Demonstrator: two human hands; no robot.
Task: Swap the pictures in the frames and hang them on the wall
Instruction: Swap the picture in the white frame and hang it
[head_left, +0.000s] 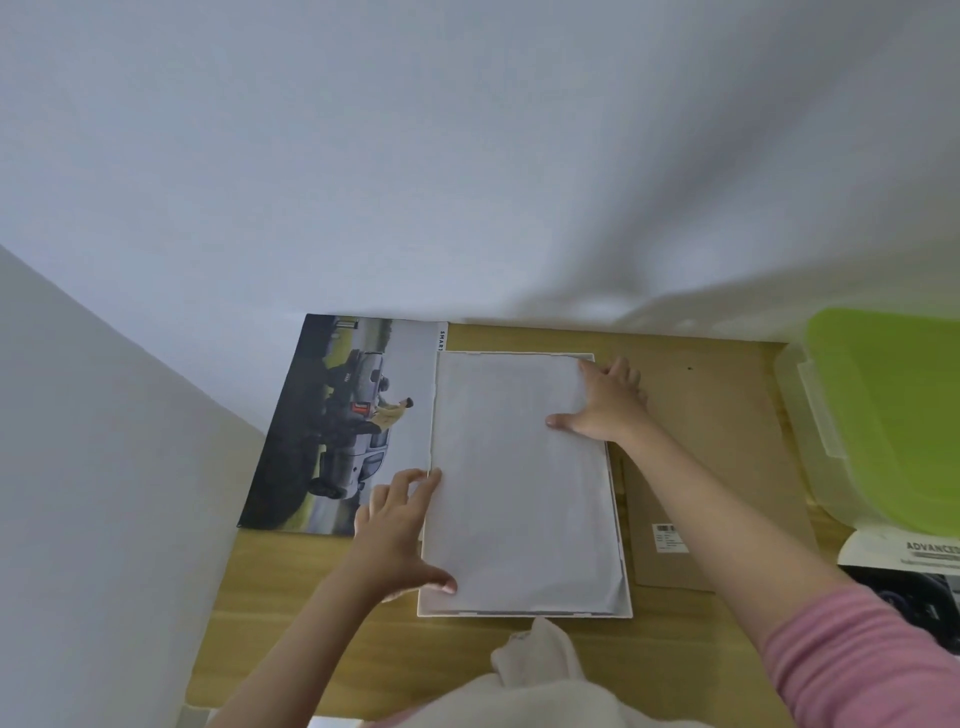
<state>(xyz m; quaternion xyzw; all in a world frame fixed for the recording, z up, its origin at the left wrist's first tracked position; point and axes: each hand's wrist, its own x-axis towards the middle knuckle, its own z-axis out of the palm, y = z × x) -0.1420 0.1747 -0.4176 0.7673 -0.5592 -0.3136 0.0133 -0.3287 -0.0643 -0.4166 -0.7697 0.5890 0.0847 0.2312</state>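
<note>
Pressing flat, the left hand (400, 525) spreads open on the white sheet (519, 483) at 8 o'clock. The right hand (602, 402) lies splayed at 2 o'clock; neither grip clasps anything

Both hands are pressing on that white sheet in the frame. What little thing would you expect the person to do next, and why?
Probably press the white sheet flat into the white frame, then reach for the brown backing board. The left hand and right hand both rest on the sheet's edges, which sit just inside the frame's rim, and the board lies loose to the right on the table, not yet fitted.
</note>
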